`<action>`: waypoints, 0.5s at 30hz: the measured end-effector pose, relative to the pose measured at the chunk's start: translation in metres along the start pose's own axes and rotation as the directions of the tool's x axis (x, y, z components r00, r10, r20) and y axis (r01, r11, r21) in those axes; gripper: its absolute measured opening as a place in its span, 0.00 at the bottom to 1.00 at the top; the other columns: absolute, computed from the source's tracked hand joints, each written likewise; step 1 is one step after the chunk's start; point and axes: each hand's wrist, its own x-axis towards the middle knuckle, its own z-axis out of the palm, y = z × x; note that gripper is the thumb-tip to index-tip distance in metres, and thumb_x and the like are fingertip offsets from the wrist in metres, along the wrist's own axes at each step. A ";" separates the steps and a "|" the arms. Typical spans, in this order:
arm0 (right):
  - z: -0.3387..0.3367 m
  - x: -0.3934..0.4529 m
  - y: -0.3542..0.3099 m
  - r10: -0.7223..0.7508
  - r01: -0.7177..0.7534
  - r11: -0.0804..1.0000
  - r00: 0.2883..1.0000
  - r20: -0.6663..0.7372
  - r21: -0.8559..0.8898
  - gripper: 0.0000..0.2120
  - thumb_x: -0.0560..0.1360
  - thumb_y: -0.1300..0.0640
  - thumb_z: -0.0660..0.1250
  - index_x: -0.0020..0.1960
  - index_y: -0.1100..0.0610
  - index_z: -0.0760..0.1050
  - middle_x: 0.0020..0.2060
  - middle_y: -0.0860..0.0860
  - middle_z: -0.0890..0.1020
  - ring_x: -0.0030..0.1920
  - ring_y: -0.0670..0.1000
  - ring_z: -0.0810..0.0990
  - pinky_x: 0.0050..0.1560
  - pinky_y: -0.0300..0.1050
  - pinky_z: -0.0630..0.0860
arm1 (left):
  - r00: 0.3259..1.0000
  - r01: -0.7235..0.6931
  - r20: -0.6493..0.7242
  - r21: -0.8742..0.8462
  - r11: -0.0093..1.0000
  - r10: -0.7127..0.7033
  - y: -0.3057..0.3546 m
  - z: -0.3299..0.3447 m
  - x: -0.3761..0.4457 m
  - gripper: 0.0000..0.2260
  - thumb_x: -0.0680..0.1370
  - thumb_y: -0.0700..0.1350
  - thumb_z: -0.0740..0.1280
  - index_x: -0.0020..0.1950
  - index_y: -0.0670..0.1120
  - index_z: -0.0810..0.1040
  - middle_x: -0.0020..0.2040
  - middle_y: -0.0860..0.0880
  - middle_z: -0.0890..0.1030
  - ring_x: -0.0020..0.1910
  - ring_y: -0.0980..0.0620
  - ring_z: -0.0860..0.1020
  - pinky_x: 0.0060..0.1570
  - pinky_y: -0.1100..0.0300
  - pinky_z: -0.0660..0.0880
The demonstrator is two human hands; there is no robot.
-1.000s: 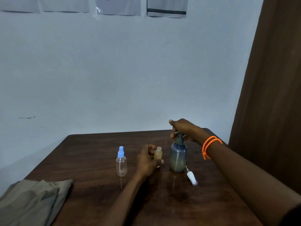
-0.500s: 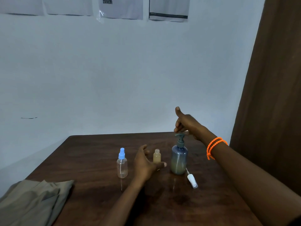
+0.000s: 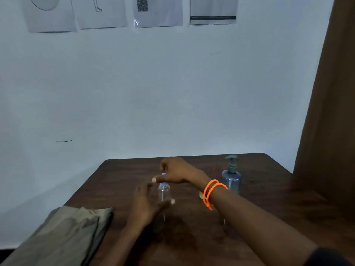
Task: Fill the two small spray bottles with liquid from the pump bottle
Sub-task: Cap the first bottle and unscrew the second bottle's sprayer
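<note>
A clear small spray bottle (image 3: pixel 164 191) with a blue spray cap (image 3: pixel 163 173) stands mid-table. My right hand (image 3: pixel 177 171), reaching across from the right, pinches that cap between thumb and fingers. My left hand (image 3: pixel 146 202) cups loosely around the bottle's lower body, fingers to its left and thumb in front, with a gap showing. The blue-grey pump bottle (image 3: pixel 231 179) stands alone at the right rear. Only a tan sliver of the second small bottle (image 3: pixel 200 194) shows behind my right wrist. Its white spray head is hidden by my forearm.
A folded olive cloth (image 3: pixel 63 233) lies on the near left corner of the dark wooden table (image 3: pixel 269 189). A pale wall with several papers is close behind the table. A brown curtain (image 3: pixel 326 112) hangs at the right.
My right hand left the pump head and crossed left to the blue cap. My left hand let go of the tan bottle and moved to the clear bottle. The view tilted up.
</note>
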 end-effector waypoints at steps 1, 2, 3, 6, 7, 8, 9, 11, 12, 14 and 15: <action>0.006 0.002 -0.002 0.005 -0.005 1.000 1.000 0.020 0.008 0.22 0.67 0.42 0.77 0.49 0.58 0.78 0.46 0.52 0.82 0.46 0.54 0.81 0.45 0.49 0.80 | 0.999 -0.014 0.039 -0.021 1.000 0.014 0.000 0.001 0.001 0.41 0.57 0.66 0.82 0.66 0.54 0.76 0.58 0.54 0.79 0.57 0.54 0.79 0.51 0.57 0.78; 0.010 0.003 -0.002 0.012 -0.013 0.999 0.999 0.031 0.035 0.20 0.67 0.45 0.79 0.48 0.59 0.79 0.46 0.54 0.83 0.45 0.54 0.83 0.44 0.50 0.81 | 0.998 -0.034 0.050 -0.028 0.999 0.036 0.002 0.003 0.003 0.36 0.58 0.64 0.82 0.62 0.55 0.79 0.52 0.56 0.81 0.50 0.56 0.81 0.45 0.61 0.77; 0.013 0.004 -0.002 0.020 -0.023 0.998 0.999 0.043 0.063 0.18 0.67 0.49 0.80 0.47 0.60 0.80 0.45 0.55 0.84 0.43 0.55 0.84 0.42 0.50 0.82 | 0.997 -0.051 0.050 -0.041 0.998 0.053 0.005 0.005 0.004 0.30 0.60 0.61 0.83 0.58 0.55 0.81 0.46 0.56 0.82 0.45 0.58 0.81 0.41 0.64 0.75; 0.011 0.003 -0.001 -0.002 0.000 0.999 0.999 0.042 0.039 0.13 0.66 0.55 0.80 0.46 0.59 0.82 0.45 0.53 0.85 0.43 0.53 0.84 0.39 0.45 0.80 | 0.998 -0.039 0.037 -0.145 0.989 0.045 0.010 0.011 0.009 0.17 0.64 0.53 0.84 0.48 0.55 0.84 0.40 0.54 0.86 0.39 0.59 0.84 0.40 0.59 0.81; 0.007 0.002 0.001 -0.019 0.018 1.000 0.999 0.039 0.017 0.12 0.65 0.57 0.80 0.46 0.57 0.82 0.45 0.51 0.83 0.44 0.51 0.82 0.37 0.41 0.77 | 0.998 -0.049 0.039 -0.163 0.985 0.056 0.011 0.013 0.009 0.15 0.64 0.51 0.84 0.47 0.56 0.85 0.39 0.54 0.86 0.39 0.60 0.84 0.41 0.58 0.82; 0.002 0.000 0.002 -0.030 0.030 1.000 0.999 0.037 0.008 0.11 0.65 0.59 0.79 0.45 0.56 0.83 0.44 0.50 0.82 0.44 0.49 0.80 0.36 0.39 0.75 | 0.996 -0.068 0.045 -0.145 0.987 0.075 0.013 0.016 0.009 0.14 0.65 0.51 0.84 0.47 0.56 0.85 0.39 0.55 0.86 0.40 0.63 0.84 0.40 0.62 0.81; -0.006 -0.002 0.004 -0.037 0.037 0.999 0.999 0.031 0.012 0.10 0.65 0.61 0.78 0.45 0.55 0.83 0.44 0.49 0.82 0.45 0.49 0.80 0.37 0.39 0.75 | 0.994 -0.086 0.054 -0.142 0.986 0.095 0.015 0.017 0.009 0.13 0.65 0.50 0.83 0.46 0.56 0.85 0.39 0.55 0.86 0.39 0.64 0.83 0.38 0.66 0.78; -0.028 -0.010 0.010 -0.031 0.032 0.998 0.999 -0.014 0.059 0.10 0.64 0.63 0.76 0.45 0.54 0.84 0.46 0.49 0.83 0.48 0.48 0.80 0.41 0.40 0.77 | 0.992 -0.099 0.067 -0.161 0.982 0.111 0.022 0.022 0.009 0.13 0.66 0.46 0.84 0.47 0.54 0.85 0.38 0.56 0.86 0.37 0.65 0.83 0.37 0.69 0.75; -0.040 -0.017 0.013 -0.025 0.030 0.995 0.998 -0.056 0.092 0.10 0.64 0.63 0.76 0.45 0.54 0.84 0.46 0.48 0.84 0.48 0.47 0.81 0.42 0.38 0.77 | 0.991 -0.107 0.060 -0.164 0.981 0.118 0.026 0.025 0.008 0.15 0.66 0.45 0.83 0.47 0.55 0.84 0.39 0.56 0.86 0.38 0.66 0.83 0.38 0.70 0.75; -0.065 -0.036 0.020 -0.001 0.026 0.989 0.985 -0.171 0.145 0.10 0.64 0.63 0.76 0.43 0.54 0.83 0.44 0.47 0.84 0.45 0.46 0.81 0.39 0.34 0.74 | 0.990 -0.127 0.032 -0.183 0.975 0.135 0.034 0.031 0.008 0.19 0.65 0.44 0.83 0.51 0.60 0.81 0.41 0.58 0.86 0.40 0.66 0.83 0.41 0.71 0.76; -0.074 -0.048 0.026 0.022 0.015 0.988 0.973 -0.232 0.157 0.09 0.64 0.62 0.76 0.42 0.54 0.82 0.43 0.48 0.84 0.43 0.46 0.81 0.38 0.34 0.73 | 0.990 -0.136 0.017 -0.195 0.971 0.142 0.039 0.035 0.008 0.20 0.66 0.45 0.83 0.52 0.60 0.80 0.42 0.58 0.85 0.40 0.66 0.83 0.42 0.70 0.77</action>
